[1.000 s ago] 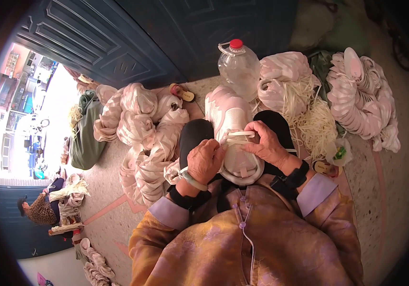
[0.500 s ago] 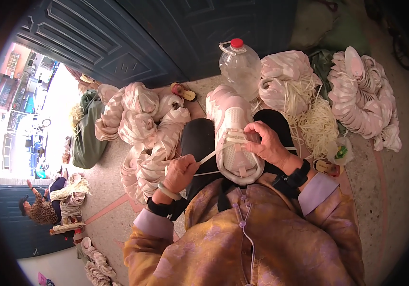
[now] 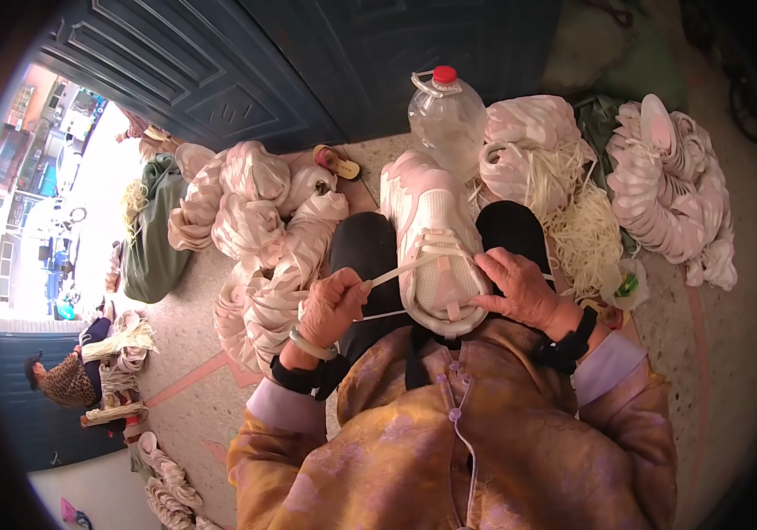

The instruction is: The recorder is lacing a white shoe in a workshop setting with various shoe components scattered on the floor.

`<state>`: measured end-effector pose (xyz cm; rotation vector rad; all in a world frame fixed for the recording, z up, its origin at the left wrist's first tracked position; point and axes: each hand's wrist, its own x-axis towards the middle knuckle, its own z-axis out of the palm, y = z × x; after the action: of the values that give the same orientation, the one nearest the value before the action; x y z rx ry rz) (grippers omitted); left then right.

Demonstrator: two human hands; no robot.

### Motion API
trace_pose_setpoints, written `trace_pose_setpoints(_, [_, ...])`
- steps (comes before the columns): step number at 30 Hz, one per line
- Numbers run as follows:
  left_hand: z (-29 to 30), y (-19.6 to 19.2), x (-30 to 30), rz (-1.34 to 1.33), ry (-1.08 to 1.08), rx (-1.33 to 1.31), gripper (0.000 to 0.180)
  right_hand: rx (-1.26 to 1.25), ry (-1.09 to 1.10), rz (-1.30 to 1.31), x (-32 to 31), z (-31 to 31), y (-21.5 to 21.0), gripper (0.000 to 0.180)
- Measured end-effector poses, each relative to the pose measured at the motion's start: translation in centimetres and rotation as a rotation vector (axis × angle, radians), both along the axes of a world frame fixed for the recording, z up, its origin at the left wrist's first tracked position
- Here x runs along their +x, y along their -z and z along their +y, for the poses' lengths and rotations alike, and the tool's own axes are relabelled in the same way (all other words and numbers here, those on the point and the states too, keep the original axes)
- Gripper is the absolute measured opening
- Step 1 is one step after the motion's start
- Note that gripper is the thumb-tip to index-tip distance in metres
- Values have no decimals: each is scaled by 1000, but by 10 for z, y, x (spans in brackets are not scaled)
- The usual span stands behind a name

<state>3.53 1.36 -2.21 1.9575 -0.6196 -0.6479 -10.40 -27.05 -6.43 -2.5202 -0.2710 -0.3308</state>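
Observation:
A pale pink and white sneaker stands between my knees, its toe pointing away from me. A flat whitish shoelace runs from its upper eyelets to my left hand, which is closed and pinches the lace, pulled taut to the left. My right hand is at the right side of the shoe's opening. Its thumb and forefinger are apart, touching the collar and the eyelet edge. A second thin lace strand stretches below, between the left hand and the shoe.
Bundles of pale shoe uppers lie left, with another coil at right. Loose laces spill beside a clear bottle with a red cap. A green sack leans near the doorway. A person sits at far left.
My right hand has let the lace go and moved right and down to the shoe's collar. The left hand keeps its hold on the lace, slightly higher.

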Motion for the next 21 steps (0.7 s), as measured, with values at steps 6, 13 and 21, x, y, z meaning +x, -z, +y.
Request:
trace_pose_setpoints(6, [-6,-13,15,106,-76,-35,22,109,52,-9,17,-6,-2,56])
trace_pose_setpoints(13, [-7,-2,28,75,-17,8,26,140,120,50,9,-4,4,55])
trace_pose_setpoints(21, [-6,-5,38,45,52,115,17,278,162,156,2,-7,4,65])
